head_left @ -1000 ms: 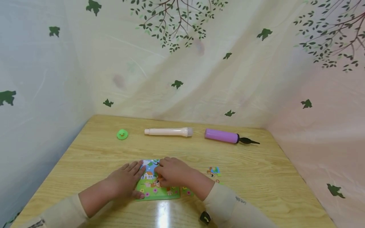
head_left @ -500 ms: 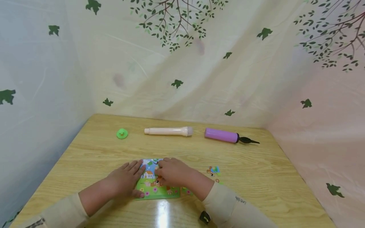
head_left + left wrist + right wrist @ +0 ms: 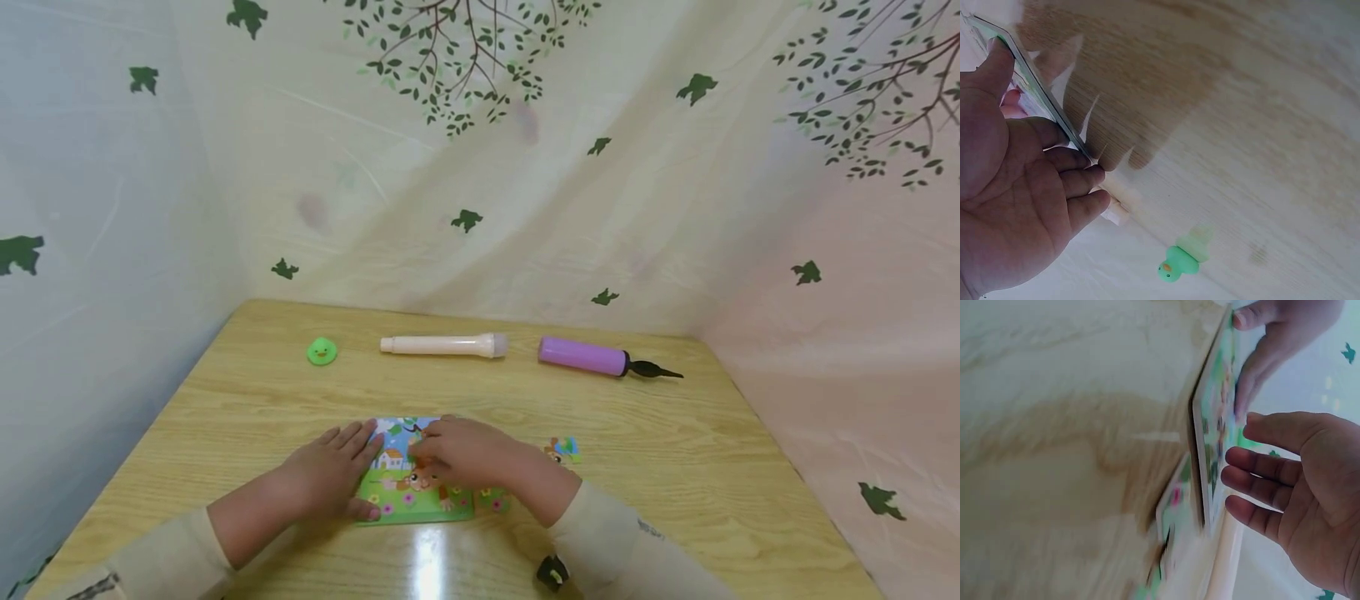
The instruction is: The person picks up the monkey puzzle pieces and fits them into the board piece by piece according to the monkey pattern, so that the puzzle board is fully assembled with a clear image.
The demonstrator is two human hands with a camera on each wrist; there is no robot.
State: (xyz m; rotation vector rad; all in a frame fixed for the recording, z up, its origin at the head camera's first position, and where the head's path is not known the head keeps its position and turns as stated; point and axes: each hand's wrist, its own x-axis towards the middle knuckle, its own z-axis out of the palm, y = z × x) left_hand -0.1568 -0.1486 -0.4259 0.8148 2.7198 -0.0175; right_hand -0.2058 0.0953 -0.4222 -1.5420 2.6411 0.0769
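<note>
A picture puzzle board (image 3: 405, 504) with a house, flowers and an animal lies on the wooden table. On its left edge rests my left hand (image 3: 333, 467), fingers spread and thumb near the lower corner. In the left wrist view the fingers of that hand (image 3: 1029, 169) reach along the board's edge. Over the board's upper right part is my right hand (image 3: 468, 454), covering some of the picture. Seen from the right wrist, its fingers (image 3: 1266, 469) are loosely bent by the board's face, with nothing visible between them. Whether they touch it I cannot tell.
Loose puzzle pieces lie right of the board: a flowered one (image 3: 495, 500) and another (image 3: 567, 448) partly behind my right wrist. Along the back are a green duck toy (image 3: 322, 352), a white microphone-shaped stick (image 3: 442, 345) and a purple hand pump (image 3: 583, 356).
My right hand has shifted slightly right and lifted a little from the picture, its forearm moving right with it. My left hand and the board have stayed in place.
</note>
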